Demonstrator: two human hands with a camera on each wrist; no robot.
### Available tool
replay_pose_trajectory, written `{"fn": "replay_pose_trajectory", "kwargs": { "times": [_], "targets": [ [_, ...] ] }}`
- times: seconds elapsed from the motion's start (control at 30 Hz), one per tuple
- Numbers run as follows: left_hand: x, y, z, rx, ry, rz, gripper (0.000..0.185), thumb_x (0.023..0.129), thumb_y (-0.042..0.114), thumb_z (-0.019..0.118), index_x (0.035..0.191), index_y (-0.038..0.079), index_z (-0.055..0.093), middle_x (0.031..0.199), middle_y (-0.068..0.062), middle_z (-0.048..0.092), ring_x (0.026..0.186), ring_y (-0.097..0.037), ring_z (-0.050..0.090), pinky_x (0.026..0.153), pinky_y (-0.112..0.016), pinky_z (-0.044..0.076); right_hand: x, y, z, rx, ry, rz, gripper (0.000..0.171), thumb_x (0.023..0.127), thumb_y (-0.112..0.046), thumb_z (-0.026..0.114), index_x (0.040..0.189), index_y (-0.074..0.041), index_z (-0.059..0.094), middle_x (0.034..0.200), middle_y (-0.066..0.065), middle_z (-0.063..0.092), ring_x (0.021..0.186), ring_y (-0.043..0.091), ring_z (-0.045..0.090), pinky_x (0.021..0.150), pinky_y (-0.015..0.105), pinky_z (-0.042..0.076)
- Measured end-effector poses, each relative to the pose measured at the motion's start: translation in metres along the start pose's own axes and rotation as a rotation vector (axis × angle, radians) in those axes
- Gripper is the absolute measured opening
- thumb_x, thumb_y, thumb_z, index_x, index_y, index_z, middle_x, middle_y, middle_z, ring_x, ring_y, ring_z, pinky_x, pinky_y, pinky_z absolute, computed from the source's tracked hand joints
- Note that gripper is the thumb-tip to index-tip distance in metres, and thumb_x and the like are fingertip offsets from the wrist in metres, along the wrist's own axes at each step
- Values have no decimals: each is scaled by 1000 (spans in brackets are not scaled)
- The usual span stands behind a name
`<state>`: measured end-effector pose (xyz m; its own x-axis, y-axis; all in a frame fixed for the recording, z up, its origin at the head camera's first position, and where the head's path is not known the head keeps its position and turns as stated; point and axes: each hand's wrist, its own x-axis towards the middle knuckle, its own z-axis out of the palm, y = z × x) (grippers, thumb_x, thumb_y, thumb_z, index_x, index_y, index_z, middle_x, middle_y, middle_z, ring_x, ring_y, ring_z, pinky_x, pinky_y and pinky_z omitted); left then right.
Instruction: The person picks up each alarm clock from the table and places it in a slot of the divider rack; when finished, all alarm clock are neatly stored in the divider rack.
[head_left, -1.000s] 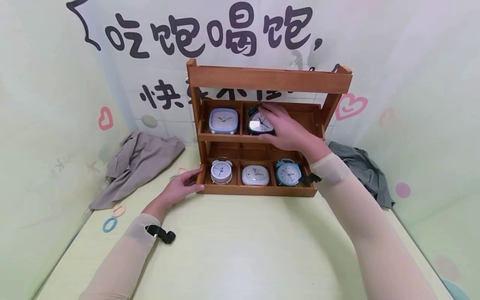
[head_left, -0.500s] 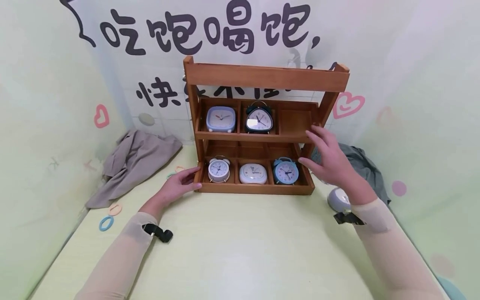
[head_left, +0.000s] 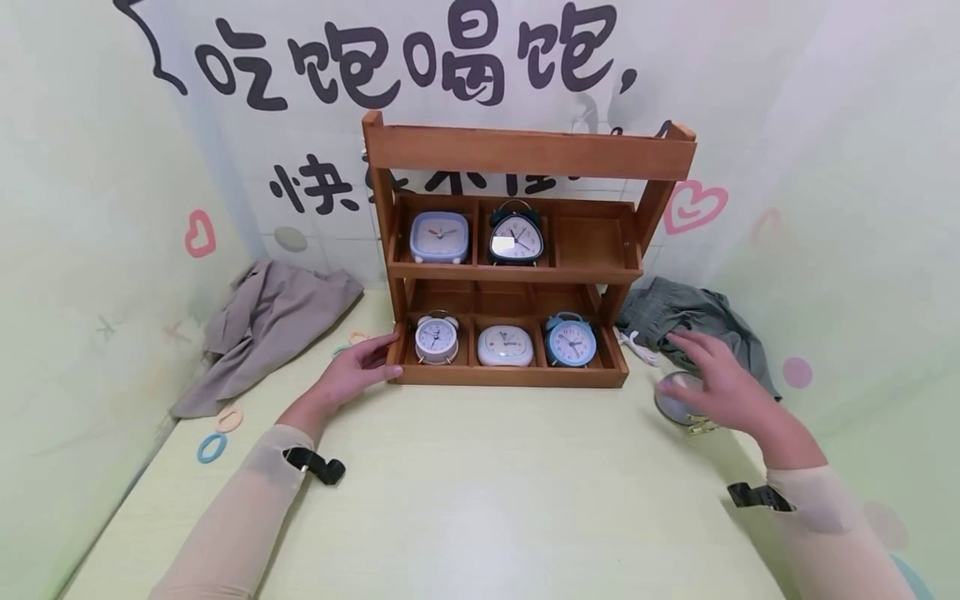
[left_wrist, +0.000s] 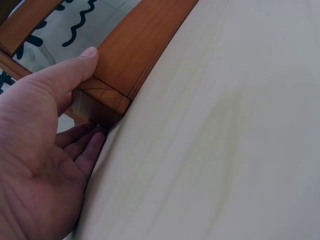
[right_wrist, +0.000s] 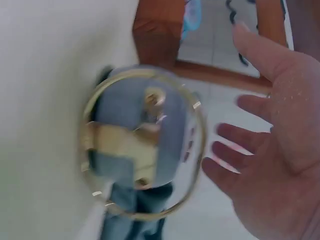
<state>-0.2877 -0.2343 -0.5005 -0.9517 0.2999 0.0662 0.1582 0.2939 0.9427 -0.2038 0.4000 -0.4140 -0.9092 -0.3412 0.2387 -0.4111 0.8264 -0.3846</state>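
Note:
A two-tier wooden shelf (head_left: pixel 506 377) stands on the table, its left front corner held by my left hand (head_left: pixel 348 379). In the left wrist view the thumb (left_wrist: pixel 75 70) presses the front board while the fingers curl in at the side. My right hand (head_left: pixel 723 392) is over a round grey clock (head_left: pixel 671 407) on the right, fingers spread and apart from it in the right wrist view. A gold ring (right_wrist: pixel 201 125) and gold fitting (right_wrist: pixel 127 145) show on that clock. The upper tier holds a light-blue clock (head_left: pixel 439 237) at left and a dark triangular clock (head_left: pixel 516 239) in the middle.
In the lower tier sit a white twin-bell clock (head_left: pixel 437 337), a white oval clock (head_left: pixel 506 345) and a blue alarm clock (head_left: pixel 572 342). Crumpled cloths flank the shelf, brownish-grey (head_left: pixel 277 333) left and dark grey (head_left: pixel 675 312) right. A blue ring (head_left: pixel 212 447) lies at left.
My right hand has let go of the dark triangular clock, which stands in the upper middle compartment, and moved right and down to the grey clock. The left hand keeps its hold.

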Motion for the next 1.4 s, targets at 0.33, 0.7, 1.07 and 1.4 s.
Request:
{"fn": "replay_pose_trajectory", "kwargs": {
  "times": [0.33, 0.7, 1.07, 1.4],
  "targets": [
    [0, -2, -1, 13, -3, -10, 81, 98, 35, 90, 168, 17, 52, 172, -12, 48, 155, -34, 50, 126, -43, 44, -20, 23, 17, 16, -140, 109, 83, 101, -38, 85, 160, 9, 49, 152, 34, 51, 118, 44, 63, 90, 57, 57],
    [1, 0, -1, -4, -2, -3, 81, 97, 32, 91, 167, 14, 53, 171, -12, 50, 154, -34, 52, 120, -31, 49, -21, 31, 16, 64, -131, 143, 90, 96, -33, 91, 160, 12, 46, 153, 38, 53, 126, 50, 59, 93, 60, 55],
    [1, 0, 0, 26, -6, -8, 82, 97, 36, 91, 167, 16, 53, 172, -11, 49, 155, -33, 51, 125, -43, 45, -19, 17, 15, 72, -61, 230, 92, 90, -43, 95, 158, 3, 54, 153, 32, 58, 124, 47, 61, 92, 56, 54],
    [0, 1, 0, 30, 6, -15, 82, 97, 35, 91, 167, 16, 53, 172, -11, 49, 155, -34, 51, 124, -42, 45, 15, -49, -18, 59, 191, -19, 89, 78, -22, 105, 154, -5, 62, 142, 18, 67, 113, 35, 63, 80, 43, 55]
  ]
}}
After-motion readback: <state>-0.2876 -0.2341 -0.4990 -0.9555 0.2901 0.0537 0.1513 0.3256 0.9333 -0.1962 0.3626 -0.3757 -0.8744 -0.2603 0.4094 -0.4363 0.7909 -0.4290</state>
